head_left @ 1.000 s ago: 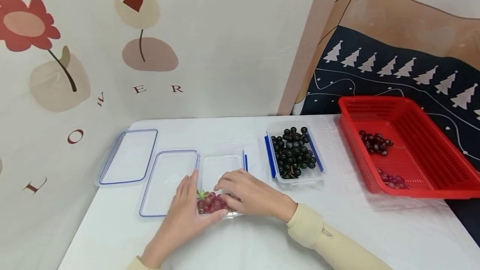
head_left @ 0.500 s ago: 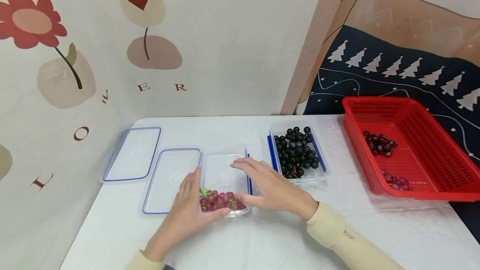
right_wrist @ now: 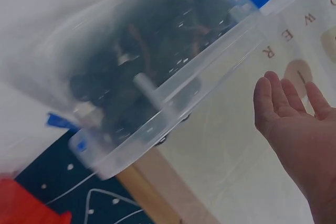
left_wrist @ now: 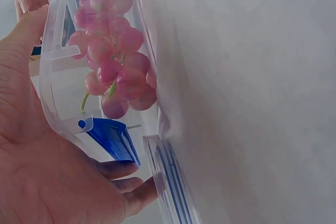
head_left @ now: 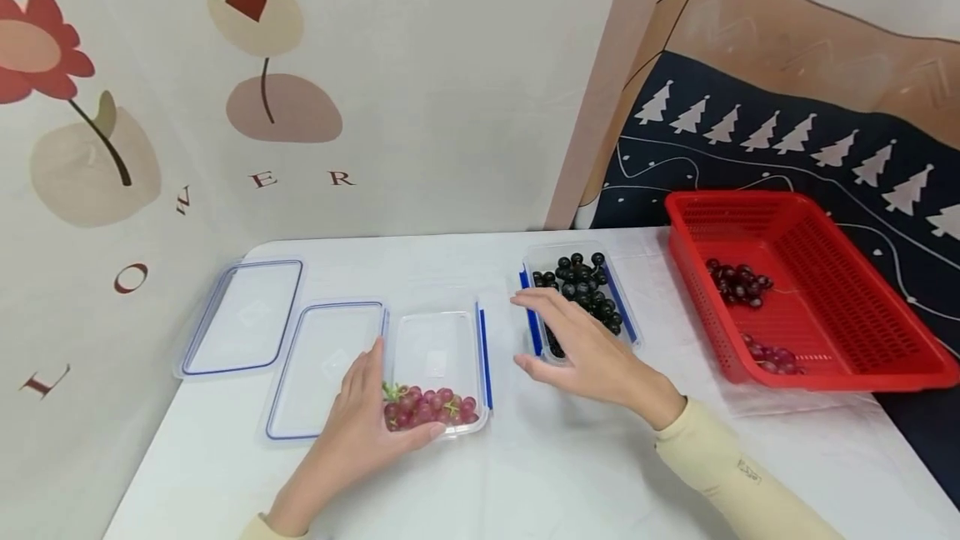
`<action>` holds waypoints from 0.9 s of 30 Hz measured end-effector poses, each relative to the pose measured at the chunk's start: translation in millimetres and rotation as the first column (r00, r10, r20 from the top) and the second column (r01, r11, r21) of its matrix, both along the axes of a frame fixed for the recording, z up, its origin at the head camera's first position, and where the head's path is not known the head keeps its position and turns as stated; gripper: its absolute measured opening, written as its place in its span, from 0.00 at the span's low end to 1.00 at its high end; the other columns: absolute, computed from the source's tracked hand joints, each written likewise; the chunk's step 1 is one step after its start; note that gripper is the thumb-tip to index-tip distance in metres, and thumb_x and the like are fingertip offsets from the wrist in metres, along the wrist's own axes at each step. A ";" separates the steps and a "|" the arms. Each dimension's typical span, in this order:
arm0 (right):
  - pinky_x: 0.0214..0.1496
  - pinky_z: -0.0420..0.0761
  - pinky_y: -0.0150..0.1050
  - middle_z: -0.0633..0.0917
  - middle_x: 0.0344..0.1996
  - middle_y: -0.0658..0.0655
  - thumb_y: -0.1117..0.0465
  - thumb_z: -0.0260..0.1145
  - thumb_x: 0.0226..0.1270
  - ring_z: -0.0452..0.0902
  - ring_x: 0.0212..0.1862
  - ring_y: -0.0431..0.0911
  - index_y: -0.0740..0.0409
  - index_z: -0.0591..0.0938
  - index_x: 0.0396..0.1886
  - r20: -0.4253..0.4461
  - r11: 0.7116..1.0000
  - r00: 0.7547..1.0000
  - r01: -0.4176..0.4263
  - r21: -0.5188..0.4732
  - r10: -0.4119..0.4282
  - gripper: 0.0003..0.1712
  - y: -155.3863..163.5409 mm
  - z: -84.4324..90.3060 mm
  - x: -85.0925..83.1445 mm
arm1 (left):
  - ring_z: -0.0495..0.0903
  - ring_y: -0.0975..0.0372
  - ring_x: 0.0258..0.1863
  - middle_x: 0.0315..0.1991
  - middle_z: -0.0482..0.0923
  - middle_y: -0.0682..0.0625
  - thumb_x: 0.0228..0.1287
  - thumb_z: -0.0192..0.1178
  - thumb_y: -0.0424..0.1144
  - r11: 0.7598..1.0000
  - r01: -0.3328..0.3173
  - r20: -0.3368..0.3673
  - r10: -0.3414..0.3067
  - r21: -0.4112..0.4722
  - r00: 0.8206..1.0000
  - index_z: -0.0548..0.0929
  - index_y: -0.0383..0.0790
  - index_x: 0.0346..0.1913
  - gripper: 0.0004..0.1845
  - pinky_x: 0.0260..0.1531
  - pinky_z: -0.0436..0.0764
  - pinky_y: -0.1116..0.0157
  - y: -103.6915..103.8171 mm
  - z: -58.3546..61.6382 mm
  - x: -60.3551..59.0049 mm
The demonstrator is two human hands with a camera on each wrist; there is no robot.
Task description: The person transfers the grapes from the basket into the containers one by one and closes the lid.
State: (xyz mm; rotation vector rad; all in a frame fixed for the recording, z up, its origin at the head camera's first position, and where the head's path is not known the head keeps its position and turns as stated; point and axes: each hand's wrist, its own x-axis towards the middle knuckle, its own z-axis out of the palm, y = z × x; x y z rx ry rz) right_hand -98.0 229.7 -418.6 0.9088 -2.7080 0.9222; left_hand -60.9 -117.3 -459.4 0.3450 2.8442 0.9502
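My left hand (head_left: 351, 419) rests against the near left corner of a clear plastic container (head_left: 435, 336), its straight fingers along the left side and its thumb across the front wall. A bunch of pink-red grapes (head_left: 431, 407) with green stems lies along the container's near end, also visible through its wall in the left wrist view. My right hand (head_left: 588, 352) is in the air with fingers spread, holding nothing. It partly covers a second clear container (head_left: 626, 311) filled with black grapes (head_left: 581, 277). In the right wrist view, that container (right_wrist: 152, 129) is beside the hand.
Two clear lids with blue seals, a far one (head_left: 251, 315) and a nearer one (head_left: 326, 365), lie on the left of the white table (head_left: 465, 498). At the right stands a red basket (head_left: 847, 315) holding dark grapes (head_left: 738, 282) and red grapes (head_left: 772, 357).
My right hand has lifted off the pink-red grapes and moved right, over toward the black-grape container. My left hand has stayed at the first container's corner.
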 end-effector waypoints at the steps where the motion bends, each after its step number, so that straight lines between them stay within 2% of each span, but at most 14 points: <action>1: 0.73 0.75 0.61 0.71 0.79 0.52 0.44 0.72 0.76 0.70 0.77 0.53 0.51 0.71 0.82 -0.003 1.000 1.000 0.005 -0.005 -0.005 0.41 3.7 0.5 0.0 | 0.45 0.31 0.83 0.85 0.44 0.25 0.53 0.75 0.77 1.000 0.001 -0.001 -0.001 0.002 1.000 0.38 0.32 0.88 0.80 0.75 0.52 0.30 -0.5 -0.3 0.0; 6: 0.75 0.72 0.61 0.72 0.78 0.54 0.46 0.74 0.76 0.69 0.77 0.53 0.53 0.71 0.82 -0.027 0.999 0.999 0.047 -0.022 -0.047 0.41 26.1 6.8 0.4 | 0.45 0.30 0.83 0.85 0.44 0.25 0.52 0.76 0.76 1.000 -0.005 0.018 0.005 0.014 1.000 0.38 0.33 0.89 0.80 0.75 0.53 0.29 0.6 -1.0 0.2; 13: 0.73 0.71 0.69 0.70 0.80 0.55 0.49 0.73 0.77 0.66 0.79 0.56 0.49 0.69 0.83 -0.005 0.989 0.990 0.144 -0.044 -0.144 0.41 62.0 18.6 2.2 | 0.46 0.31 0.83 0.85 0.45 0.25 0.53 0.77 0.75 1.000 -0.014 0.033 0.014 0.010 0.999 0.37 0.34 0.89 0.80 0.74 0.54 0.28 1.5 1.5 1.5; 20: 0.72 0.68 0.74 0.74 0.76 0.58 0.58 0.76 0.72 0.67 0.77 0.59 0.57 0.72 0.80 -0.054 0.979 0.980 0.185 -0.088 -0.190 0.40 93.9 21.5 4.1 | 0.46 0.32 0.84 0.86 0.44 0.26 0.53 0.77 0.74 1.000 -0.021 0.049 0.021 0.012 0.999 0.37 0.35 0.89 0.80 0.75 0.52 0.29 1.9 2.8 2.2; 25: 0.67 0.72 0.73 0.74 0.76 0.58 0.60 0.77 0.71 0.68 0.76 0.59 0.54 0.73 0.80 -0.076 0.969 0.969 0.230 -0.089 -0.237 0.40 113.9 22.1 9.3 | 0.45 0.32 0.84 0.86 0.43 0.27 0.53 0.78 0.74 1.000 -0.022 0.067 0.021 0.013 0.998 0.36 0.35 0.89 0.80 0.76 0.51 0.29 2.1 3.8 1.5; 27: 0.70 0.73 0.65 0.74 0.76 0.56 0.62 0.76 0.71 0.68 0.76 0.56 0.53 0.73 0.80 -0.081 0.965 0.964 0.245 -0.095 -0.252 0.40 121.5 20.9 11.9 | 0.45 0.33 0.84 0.86 0.43 0.27 0.52 0.78 0.74 1.000 -0.023 0.064 0.022 0.014 0.998 0.36 0.35 0.89 0.80 0.76 0.50 0.29 1.9 2.8 0.8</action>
